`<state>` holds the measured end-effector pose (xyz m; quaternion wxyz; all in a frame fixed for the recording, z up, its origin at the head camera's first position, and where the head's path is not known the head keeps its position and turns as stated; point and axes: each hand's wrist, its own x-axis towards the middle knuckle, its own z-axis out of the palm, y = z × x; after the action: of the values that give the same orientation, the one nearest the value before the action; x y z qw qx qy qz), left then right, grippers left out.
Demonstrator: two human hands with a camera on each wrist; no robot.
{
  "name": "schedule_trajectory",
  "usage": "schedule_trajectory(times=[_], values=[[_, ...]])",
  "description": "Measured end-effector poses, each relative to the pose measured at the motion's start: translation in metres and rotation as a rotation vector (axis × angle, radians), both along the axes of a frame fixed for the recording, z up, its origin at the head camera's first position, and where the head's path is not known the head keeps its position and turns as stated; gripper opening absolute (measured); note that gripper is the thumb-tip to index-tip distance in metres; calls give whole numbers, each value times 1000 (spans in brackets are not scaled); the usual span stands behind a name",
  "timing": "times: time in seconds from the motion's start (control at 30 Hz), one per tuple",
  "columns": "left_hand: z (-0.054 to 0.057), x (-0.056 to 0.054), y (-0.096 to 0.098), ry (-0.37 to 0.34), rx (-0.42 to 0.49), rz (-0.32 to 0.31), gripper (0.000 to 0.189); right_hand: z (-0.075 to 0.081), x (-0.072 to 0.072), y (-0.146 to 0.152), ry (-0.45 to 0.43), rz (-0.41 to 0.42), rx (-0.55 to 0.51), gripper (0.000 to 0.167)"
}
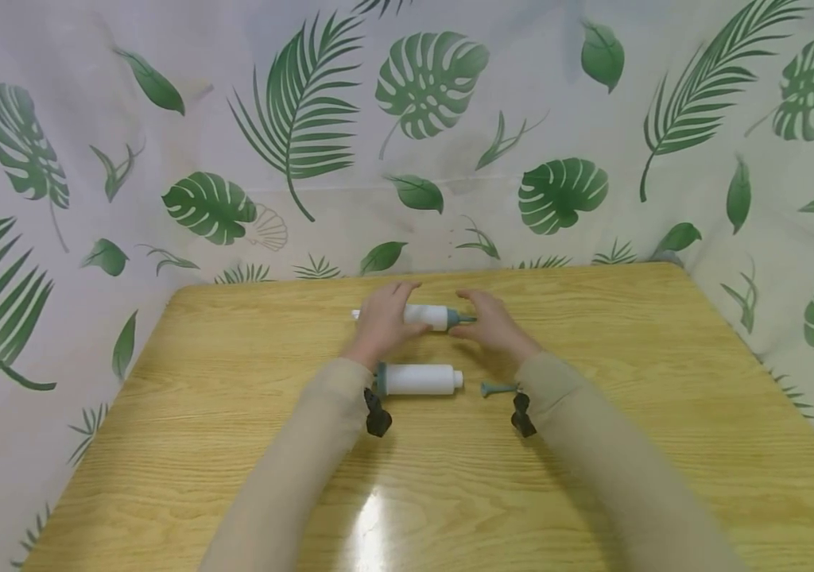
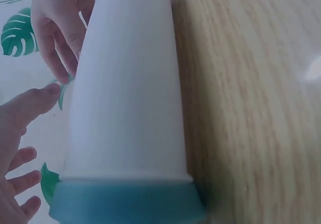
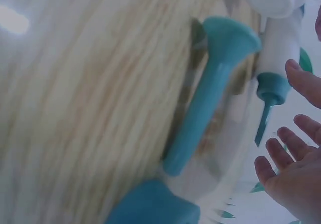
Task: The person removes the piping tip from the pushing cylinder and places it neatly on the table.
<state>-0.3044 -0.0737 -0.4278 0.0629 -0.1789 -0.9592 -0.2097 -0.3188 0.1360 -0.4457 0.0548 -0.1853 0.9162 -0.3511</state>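
Observation:
A white tube with a teal nozzle (image 1: 459, 318) lies crosswise toward the back of the table. My left hand (image 1: 381, 319) is over its left part and hides some of it; thumb and fingers are apart in the left wrist view. At the nozzle end is my right hand (image 1: 494, 322), its fingers spread and loosely bent around the tip, with a gap showing in the right wrist view. A second white tube (image 1: 417, 380) with a teal collar (image 2: 128, 201) lies nearer me. To its right is a small teal flared nozzle (image 3: 200, 103).
Another teal piece (image 3: 155, 206) is partly visible at the bottom of the right wrist view. The wooden table (image 1: 235, 445) meets a leaf-patterned cloth (image 1: 450, 199) at its back and sides. Black wrist mounts (image 1: 378, 417) sit on both sleeves.

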Motion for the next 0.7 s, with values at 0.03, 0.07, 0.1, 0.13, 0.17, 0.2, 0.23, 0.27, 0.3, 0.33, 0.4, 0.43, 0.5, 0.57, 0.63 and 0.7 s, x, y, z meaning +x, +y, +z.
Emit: schedule_trajectory(times=[0.03,0.07,0.1,0.13,0.17,0.2,0.23,0.27,0.3,0.33,0.4,0.43,0.5,0.57,0.63,0.7], values=[[0,-2,0,-21,-16,7,74,-1,-2,-1,-8,3,-1,74],[-1,-4,0,-42,-33,13,76,-2,-3,-2,-13,7,-1,73],[-1,-5,0,-60,-48,16,78,-4,-4,-3,-13,9,4,72],[-2,-7,0,-76,-63,20,79,-5,-6,-3,-15,7,10,71],[-3,-8,0,-89,-76,22,80,-6,-7,-4,-20,3,14,70],[-4,-9,0,-100,-89,25,80,-7,-8,-5,-24,-1,18,68],[-5,-9,0,-112,-96,28,80,-8,-9,-5,-23,-3,26,66],[-6,-10,1,-125,-99,32,79,-9,-10,-6,-24,-5,32,64],[-7,-10,1,-135,-103,37,78,-9,-10,-7,-26,-4,36,62],[-8,-10,1,-141,-109,43,77,-10,-11,-7,-33,-7,37,60],[-10,-10,2,-153,-116,55,74,-10,-12,-9,-36,-5,34,55],[-10,-10,2,-155,-124,59,73,-11,-12,-10,-34,-1,36,53],[-12,-11,3,-151,-148,66,71,-10,-12,-12,-41,-2,33,49],[-13,-11,3,-148,-167,70,69,-10,-11,-14,-45,-7,37,46],[-14,-12,4,-141,-184,71,66,-9,-11,-15,-48,-13,47,44],[-15,-13,4,-129,-194,73,60,-8,-10,-16,-54,-23,53,44]])
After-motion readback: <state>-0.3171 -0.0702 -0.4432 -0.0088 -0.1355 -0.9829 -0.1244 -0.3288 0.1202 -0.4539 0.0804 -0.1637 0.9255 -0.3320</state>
